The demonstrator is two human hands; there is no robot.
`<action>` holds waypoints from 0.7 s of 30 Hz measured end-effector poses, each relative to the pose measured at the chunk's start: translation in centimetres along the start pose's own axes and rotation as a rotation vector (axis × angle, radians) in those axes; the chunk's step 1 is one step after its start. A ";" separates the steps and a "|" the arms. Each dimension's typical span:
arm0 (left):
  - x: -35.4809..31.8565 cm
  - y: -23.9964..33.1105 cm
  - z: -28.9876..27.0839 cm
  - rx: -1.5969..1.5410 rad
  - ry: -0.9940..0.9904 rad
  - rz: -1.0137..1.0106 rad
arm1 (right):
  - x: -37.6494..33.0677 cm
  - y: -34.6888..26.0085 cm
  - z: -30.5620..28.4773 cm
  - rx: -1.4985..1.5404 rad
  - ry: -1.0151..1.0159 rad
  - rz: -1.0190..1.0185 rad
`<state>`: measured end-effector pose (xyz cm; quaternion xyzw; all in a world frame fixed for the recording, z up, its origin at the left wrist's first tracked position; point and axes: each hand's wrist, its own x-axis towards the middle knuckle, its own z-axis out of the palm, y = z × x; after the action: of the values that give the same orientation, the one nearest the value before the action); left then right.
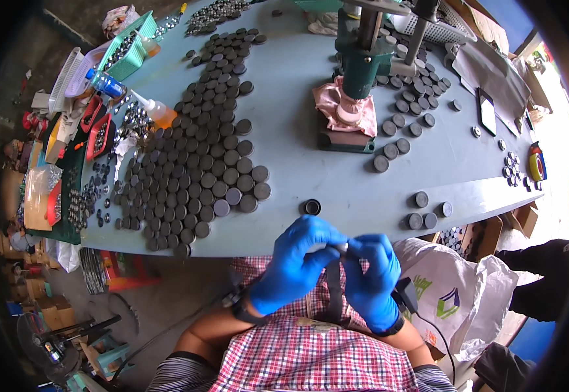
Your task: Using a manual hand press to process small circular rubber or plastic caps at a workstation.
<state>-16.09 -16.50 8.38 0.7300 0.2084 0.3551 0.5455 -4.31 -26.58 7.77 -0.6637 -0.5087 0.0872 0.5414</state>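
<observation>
Both my hands wear blue gloves and meet in front of the table edge. My left hand [297, 261] and my right hand [372, 277] are closed, fingertips together on a small grey part [341, 247]. Fingers cover most of it, so its exact kind is hidden. On the table just beyond my left hand lies an open black round cap [312, 207], touched by neither hand. Many flat dark grey discs [186, 170] cover the table to the left, packed side by side. A few more discs [421, 199] lie near the front edge at right.
A green hand press [363, 65] stands at the back with a pink cloth [346, 111] on its base. An orange-filled dropper bottle [160, 114], a green basket [131, 49] and red trays [99, 136] are at left. A phone [486, 111] and tape roll [537, 162] lie at right.
</observation>
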 end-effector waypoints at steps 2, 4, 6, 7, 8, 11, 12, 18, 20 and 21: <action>-0.3 -2.0 0.7 -0.057 0.010 -0.113 | -0.6 2.5 0.7 0.170 -0.023 0.150; -0.3 -2.6 0.6 -0.046 0.001 -0.150 | -0.7 3.4 0.9 0.321 -0.067 0.279; 0.2 -2.3 -0.1 -0.025 -0.110 -0.188 | 0.0 3.2 0.4 0.974 -0.127 0.832; 0.5 -1.8 -0.3 -0.031 -0.115 -0.187 | 0.2 3.2 0.1 0.969 -0.121 0.832; 0.9 -1.0 -0.4 0.042 -0.143 -0.137 | 0.5 3.4 -0.2 1.125 -0.153 0.844; 0.9 -0.4 -0.7 0.139 -0.191 -0.073 | 1.4 2.2 -0.8 1.297 -0.192 0.908; 0.8 -0.2 -0.6 0.190 -0.172 -0.036 | 1.4 2.2 -0.9 1.362 -0.228 0.881; 0.6 0.4 -0.2 0.372 -0.090 0.110 | 1.2 1.9 -0.9 1.471 -0.236 0.867; 0.5 0.3 -0.1 0.417 -0.079 0.142 | 1.1 1.9 -0.9 1.489 -0.227 0.868; 0.4 0.2 -0.1 0.417 -0.068 0.157 | 1.0 1.9 -0.8 1.451 -0.219 0.875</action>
<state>-15.93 -16.25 8.69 0.8525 0.2014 0.3211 0.3599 -2.21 -26.09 7.03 -0.2774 -0.0741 0.6563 0.6978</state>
